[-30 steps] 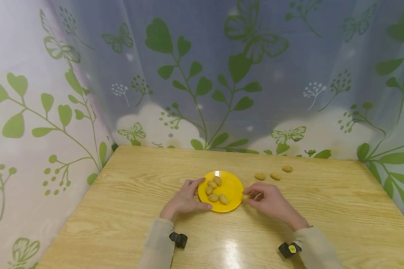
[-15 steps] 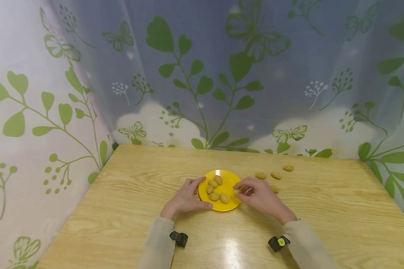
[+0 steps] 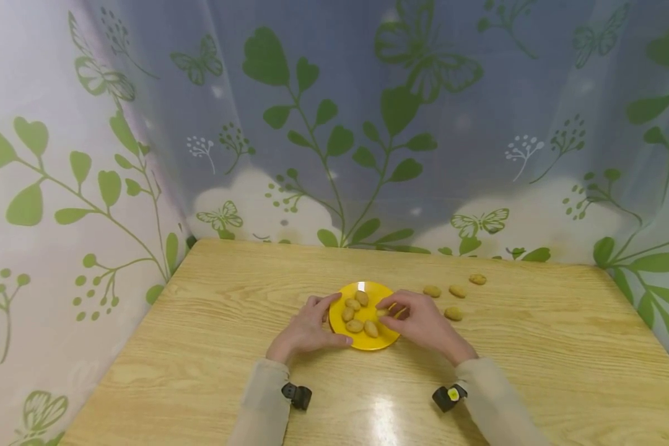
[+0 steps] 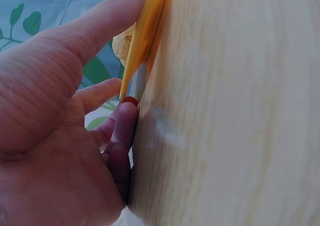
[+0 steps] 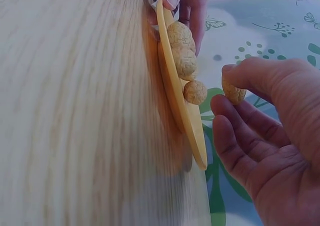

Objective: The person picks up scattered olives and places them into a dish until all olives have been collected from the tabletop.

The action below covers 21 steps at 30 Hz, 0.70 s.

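On the tabletop (image 3: 201,347) we had a yellow plate (image 3: 365,344), left hand (image 3: 306,331) gripping it at 9 o'clock. Our right hand (image 3: 424,319) had just come in past 3 o'clock, pinching a nut (image 5: 234,91) over it, so that carry looked nearly done: five nuts (image 3: 354,326) aboard, four strays (image 3: 453,314) toward 2-3 o'clock.

wood-grain tbl (image 3: 201,334), blue/wht backdrop (image 3: 334,37) behind, w/ grn leaves (image 3: 264,59) & butterflies (image 3: 199,62)

Glossy plate (image 3: 367,313), rough wrinkled nuts (image 5: 195,92)
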Tool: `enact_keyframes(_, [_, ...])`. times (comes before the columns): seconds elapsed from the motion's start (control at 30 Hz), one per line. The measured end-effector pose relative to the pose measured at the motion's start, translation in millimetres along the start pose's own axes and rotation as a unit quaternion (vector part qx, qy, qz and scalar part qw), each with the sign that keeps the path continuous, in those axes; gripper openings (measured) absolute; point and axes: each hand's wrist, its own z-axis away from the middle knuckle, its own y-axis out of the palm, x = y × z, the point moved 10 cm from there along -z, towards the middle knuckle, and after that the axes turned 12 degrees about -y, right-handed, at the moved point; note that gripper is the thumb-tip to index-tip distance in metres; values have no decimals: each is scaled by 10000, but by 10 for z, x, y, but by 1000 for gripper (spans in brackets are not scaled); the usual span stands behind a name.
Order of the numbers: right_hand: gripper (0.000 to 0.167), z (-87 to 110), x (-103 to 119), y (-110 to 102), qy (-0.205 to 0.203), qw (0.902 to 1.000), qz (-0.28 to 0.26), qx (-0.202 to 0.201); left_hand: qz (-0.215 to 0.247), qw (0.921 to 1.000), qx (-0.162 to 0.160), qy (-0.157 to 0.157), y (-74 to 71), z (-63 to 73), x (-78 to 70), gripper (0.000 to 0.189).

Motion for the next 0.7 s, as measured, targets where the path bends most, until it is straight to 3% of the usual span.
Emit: enact_keyframes(0.7, [19,-150,-34,218,-80,9995,-305,83,-10,10000,-9,-10,-19,26,-25,99])
